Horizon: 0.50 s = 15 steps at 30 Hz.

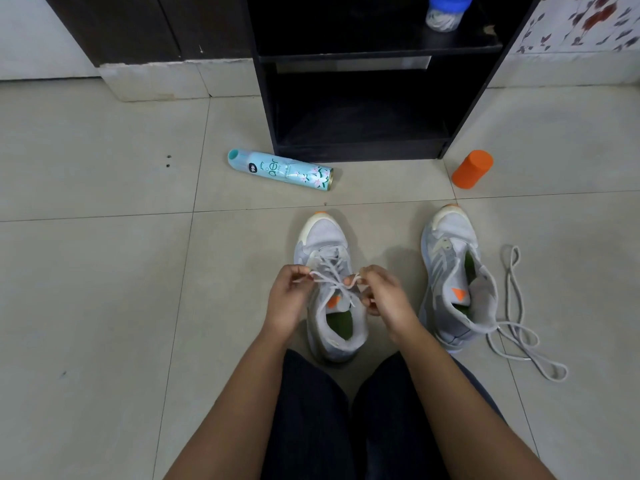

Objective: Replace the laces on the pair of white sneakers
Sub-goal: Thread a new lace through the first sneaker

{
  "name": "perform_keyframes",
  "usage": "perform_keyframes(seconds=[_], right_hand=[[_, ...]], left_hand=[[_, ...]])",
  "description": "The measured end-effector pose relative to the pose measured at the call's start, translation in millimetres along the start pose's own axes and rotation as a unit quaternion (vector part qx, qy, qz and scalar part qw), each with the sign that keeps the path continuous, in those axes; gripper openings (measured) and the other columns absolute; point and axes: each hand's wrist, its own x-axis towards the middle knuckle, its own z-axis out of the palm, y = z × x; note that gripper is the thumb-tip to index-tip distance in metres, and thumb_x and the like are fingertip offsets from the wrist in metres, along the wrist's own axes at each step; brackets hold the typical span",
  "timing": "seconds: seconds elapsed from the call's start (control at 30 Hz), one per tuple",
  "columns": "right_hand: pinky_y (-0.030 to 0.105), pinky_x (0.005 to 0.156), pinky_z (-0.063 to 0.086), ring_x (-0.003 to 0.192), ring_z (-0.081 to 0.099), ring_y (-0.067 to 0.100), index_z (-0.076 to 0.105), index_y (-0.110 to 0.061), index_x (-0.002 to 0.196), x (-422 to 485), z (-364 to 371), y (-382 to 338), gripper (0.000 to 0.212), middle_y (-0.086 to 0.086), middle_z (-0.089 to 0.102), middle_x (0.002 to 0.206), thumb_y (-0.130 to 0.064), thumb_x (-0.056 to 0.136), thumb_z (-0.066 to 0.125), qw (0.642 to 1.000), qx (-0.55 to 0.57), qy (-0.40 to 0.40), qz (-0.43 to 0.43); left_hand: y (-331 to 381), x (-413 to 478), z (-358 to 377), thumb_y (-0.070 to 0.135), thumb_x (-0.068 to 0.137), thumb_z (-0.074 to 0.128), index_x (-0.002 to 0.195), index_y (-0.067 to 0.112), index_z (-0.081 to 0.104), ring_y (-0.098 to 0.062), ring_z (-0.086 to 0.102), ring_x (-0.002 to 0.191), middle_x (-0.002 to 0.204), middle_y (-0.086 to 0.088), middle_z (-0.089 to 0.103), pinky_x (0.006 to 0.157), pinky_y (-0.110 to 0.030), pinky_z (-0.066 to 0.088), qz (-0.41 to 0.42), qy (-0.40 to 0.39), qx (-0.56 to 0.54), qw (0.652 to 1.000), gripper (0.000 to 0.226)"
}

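Two white-grey sneakers stand on the tiled floor with toes pointing away from me. The left sneaker is laced with a pale lace. My left hand pinches one end of that lace on the left side. My right hand pinches a loop of the same lace on the right side. Both hands hover just over the shoe's tongue. The right sneaker has no lace in its eyelets and leans open. A loose grey lace lies coiled on the floor to its right.
A light blue spray can lies on its side beyond the shoes. An orange cylinder lies to the right of a black shelf unit. A jar with a blue lid stands on the shelf. My dark-trousered legs sit below.
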Motion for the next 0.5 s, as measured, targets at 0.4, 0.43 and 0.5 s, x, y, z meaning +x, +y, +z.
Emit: perform_keyframes(seconds=[0.4,0.43,0.5], right_hand=[[0.029,0.080,0.047,0.096,0.062,0.028,0.066,-0.015,0.107,9.3,-3.8,24.5,0.024,0.011,0.068,0.108,-0.018,0.088,0.052,0.917,-0.398,-0.009,-0.037],[0.028,0.077,0.046,0.094,0.062,0.028,0.067,-0.014,0.102,11.6,-4.6,26.3,0.022,0.012,0.069,0.105,-0.014,0.087,0.051,0.917,-0.397,-0.005,-0.034],[0.027,0.076,0.046,0.092,0.062,0.027,0.068,-0.014,0.102,12.2,-4.9,27.8,0.022,0.011,0.069,0.103,-0.011,0.086,0.053,0.920,-0.391,-0.011,-0.038]], left_hand=[[-11.1,0.8,5.6,0.030,0.088,0.062,0.130,0.014,0.047,-0.029,0.059,0.108,0.121,-0.010,0.061,0.083,-0.027,0.043,0.029,-0.033,0.320,0.947,0.047],[-9.3,-1.5,5.5,0.030,0.089,0.060,0.128,0.014,0.050,-0.029,0.059,0.108,0.121,-0.010,0.062,0.081,-0.025,0.041,0.032,-0.025,0.314,0.948,0.043],[-7.7,-3.7,3.4,0.030,0.090,0.058,0.122,0.016,0.057,-0.027,0.060,0.106,0.117,-0.007,0.064,0.078,-0.022,0.039,0.047,-0.012,0.298,0.953,0.035]])
